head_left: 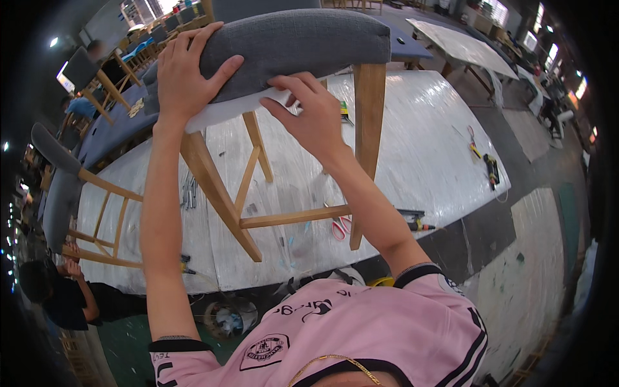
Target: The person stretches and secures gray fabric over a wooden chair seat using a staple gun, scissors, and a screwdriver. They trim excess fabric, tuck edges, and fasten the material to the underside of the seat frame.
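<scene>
1. One view only: head cam, worn on the person's head, fisheye.
2. Faces down & fwd over the pink shirt [361, 329] toward the desk [425, 148].
3. Very near: forearms rise from the lower edge, hands [187, 71] fill upper centre.
4. Straight edges bend near the rim; corners black.
5. No 2nd view, so no shared area.

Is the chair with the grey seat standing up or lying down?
Standing up: the chair has its wooden legs down on the plastic-covered table, grey seat on top.
</scene>
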{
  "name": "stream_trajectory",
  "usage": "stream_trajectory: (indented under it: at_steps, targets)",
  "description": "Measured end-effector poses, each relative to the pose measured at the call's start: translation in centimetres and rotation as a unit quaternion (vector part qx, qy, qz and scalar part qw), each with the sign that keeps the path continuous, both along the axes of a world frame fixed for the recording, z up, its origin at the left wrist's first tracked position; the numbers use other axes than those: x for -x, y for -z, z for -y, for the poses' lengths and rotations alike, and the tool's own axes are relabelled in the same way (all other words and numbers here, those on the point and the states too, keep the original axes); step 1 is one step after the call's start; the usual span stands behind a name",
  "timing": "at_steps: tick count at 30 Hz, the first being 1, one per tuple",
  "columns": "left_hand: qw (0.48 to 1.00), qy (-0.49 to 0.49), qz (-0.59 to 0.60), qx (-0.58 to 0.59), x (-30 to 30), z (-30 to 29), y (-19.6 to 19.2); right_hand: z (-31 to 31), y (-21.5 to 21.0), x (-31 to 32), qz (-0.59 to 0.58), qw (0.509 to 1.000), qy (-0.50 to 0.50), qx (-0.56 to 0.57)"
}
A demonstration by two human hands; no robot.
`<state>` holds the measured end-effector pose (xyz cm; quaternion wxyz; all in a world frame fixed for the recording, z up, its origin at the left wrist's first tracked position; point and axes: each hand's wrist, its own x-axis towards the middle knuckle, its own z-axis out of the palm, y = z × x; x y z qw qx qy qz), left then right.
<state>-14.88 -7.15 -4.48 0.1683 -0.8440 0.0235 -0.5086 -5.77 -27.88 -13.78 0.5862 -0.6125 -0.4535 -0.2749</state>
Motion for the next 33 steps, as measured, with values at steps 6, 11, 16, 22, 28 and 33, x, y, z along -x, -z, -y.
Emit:
stream_trajectory:
  at_steps: [6, 11, 16, 22, 28, 33]
  targets:
    - [0.997, 0.009, -0.01, 0.073, 3.4, -2.2, -1.0, -1.5, -0.3, 1.0, -0.001, 0.997, 0.083, -0.008]
    - [0.935, 0.069, 0.026, 0.348, 5.5, -5.8, 0.9, -1.3, -0.8, 1.3, 0.044, 0.993, 0.11, 0.026]
    - [0.91, 0.079, 0.041, 0.406, 6.3, -4.7, 2.3, -1.3, -0.7, 0.0, 0.125, 0.983, 0.126, 0.05]
    - [0.873, 0.146, 0.162, 0.436, 6.1, -4.4, 7.6, -0.3, -2.2, -0.4, 0.123, 0.983, 0.091, 0.105]
    - [0.858, 0.155, 0.265, 0.411, 5.3, -3.4, 8.8, 0.9, -2.5, 0.0, 0.015, 0.988, 0.008, 0.151]
    - [0.773, 0.216, 0.332, 0.494, 5.1, -2.2, 9.3, 3.3, -0.9, -0.7, -0.102, 0.99, -0.048, 0.081]
